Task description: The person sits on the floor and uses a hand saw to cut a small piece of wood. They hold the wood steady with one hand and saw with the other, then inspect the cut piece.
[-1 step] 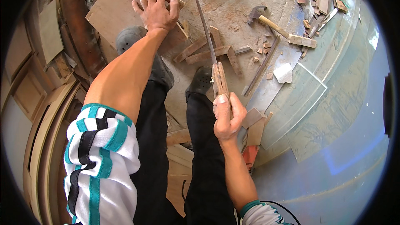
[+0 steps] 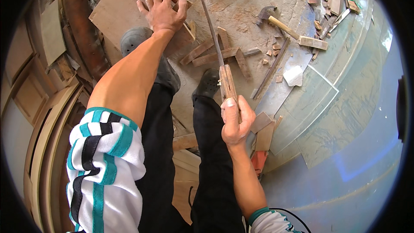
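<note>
My right hand (image 2: 237,120) is closed around the wooden handle (image 2: 227,81) of a hand saw. Its long, narrow blade (image 2: 209,19) points away from me and runs out at the top of the view. My left hand (image 2: 166,12) lies with fingers spread over a flat brown board (image 2: 116,11), near the board's right edge. A grey clog (image 2: 135,41) on my left foot is at the board's near side. The saw blade is to the right of the board, apart from my left hand.
Crossed wood offcuts (image 2: 215,56) lie on the dusty floor beside my right clog (image 2: 208,83). A hammer (image 2: 280,25) rests farther right, by a wood block (image 2: 313,42) and a scrap pile (image 2: 334,0). Curved wooden panels (image 2: 45,146) stand at left; a bluish sheet (image 2: 345,121) spreads right.
</note>
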The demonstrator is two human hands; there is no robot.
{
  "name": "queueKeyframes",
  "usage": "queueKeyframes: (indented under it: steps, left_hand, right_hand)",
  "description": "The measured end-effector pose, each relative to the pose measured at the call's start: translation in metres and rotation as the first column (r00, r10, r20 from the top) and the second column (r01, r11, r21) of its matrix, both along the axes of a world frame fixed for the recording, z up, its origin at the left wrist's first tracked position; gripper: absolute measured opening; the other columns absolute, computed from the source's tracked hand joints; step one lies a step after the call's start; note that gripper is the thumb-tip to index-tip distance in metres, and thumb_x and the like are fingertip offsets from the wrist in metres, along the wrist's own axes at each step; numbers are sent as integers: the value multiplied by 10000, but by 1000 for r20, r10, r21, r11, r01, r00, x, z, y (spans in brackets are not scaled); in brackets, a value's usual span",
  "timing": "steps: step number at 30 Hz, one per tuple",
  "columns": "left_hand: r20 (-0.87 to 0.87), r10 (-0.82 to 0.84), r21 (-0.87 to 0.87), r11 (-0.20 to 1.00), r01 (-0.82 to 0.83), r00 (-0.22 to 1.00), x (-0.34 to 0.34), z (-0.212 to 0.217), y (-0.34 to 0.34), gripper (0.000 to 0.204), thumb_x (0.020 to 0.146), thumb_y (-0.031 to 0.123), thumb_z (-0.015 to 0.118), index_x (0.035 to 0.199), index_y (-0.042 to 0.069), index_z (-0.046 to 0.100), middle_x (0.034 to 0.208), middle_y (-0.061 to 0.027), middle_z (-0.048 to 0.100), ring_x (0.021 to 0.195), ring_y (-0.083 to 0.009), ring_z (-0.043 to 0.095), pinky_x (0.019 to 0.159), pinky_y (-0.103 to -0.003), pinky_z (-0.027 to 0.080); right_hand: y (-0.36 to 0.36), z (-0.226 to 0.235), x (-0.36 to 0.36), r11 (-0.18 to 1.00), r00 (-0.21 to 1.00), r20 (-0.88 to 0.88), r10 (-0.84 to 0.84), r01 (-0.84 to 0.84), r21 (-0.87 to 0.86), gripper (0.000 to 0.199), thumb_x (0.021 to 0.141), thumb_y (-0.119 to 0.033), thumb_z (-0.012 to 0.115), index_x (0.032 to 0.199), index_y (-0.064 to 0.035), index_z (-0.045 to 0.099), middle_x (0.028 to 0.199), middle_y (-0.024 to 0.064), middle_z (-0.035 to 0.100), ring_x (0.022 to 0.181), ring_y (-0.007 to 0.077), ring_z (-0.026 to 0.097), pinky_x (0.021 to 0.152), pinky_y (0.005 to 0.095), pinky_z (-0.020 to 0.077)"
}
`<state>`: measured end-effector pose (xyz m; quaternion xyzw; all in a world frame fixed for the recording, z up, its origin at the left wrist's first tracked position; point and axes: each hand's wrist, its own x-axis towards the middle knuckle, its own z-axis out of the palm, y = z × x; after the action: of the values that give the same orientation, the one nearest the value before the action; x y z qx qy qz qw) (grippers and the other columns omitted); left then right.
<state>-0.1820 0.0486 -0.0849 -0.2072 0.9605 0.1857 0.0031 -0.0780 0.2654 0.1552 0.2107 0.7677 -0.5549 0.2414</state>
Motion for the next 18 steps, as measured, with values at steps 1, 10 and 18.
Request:
queueKeyframes:
  steps: [1, 10, 18]
  left_hand:
    - [15, 10, 5, 1000, -10, 1000, 0, 4, 1, 359, 938, 453, 503, 970, 195, 752, 1418, 19, 559, 1518, -296, 222, 1205, -651, 22]
    - [19, 31, -18, 999, -31, 999, 4, 1, -1, 448, 956, 488, 465, 921, 195, 802, 1369, 81, 604, 1518, -250, 226, 1232, -585, -4]
    - [-27, 98, 82, 992, -95, 995, -1, -13, -6, 442, 949, 469, 470, 919, 203, 822, 1348, 90, 617, 1515, -244, 233, 1233, -592, 9]
  right_hand:
    - [1, 3, 3, 1000, 1000, 12, 13, -13, 10, 301, 984, -166, 598, 742, -6, 516, 594, 50, 461, 537, 103, 415, 499, 300, 355]
    - [6, 9, 15, 992, 993, -27, 114, -112, 61, 272, 975, -158, 598, 763, 1, 530, 585, 56, 444, 515, 118, 405, 486, 306, 357]
    - [12, 5, 20, 990, 992, -45, 122, -118, 72, 252, 963, -153, 598, 775, 8, 549, 584, 68, 452, 507, 130, 421, 489, 304, 373]
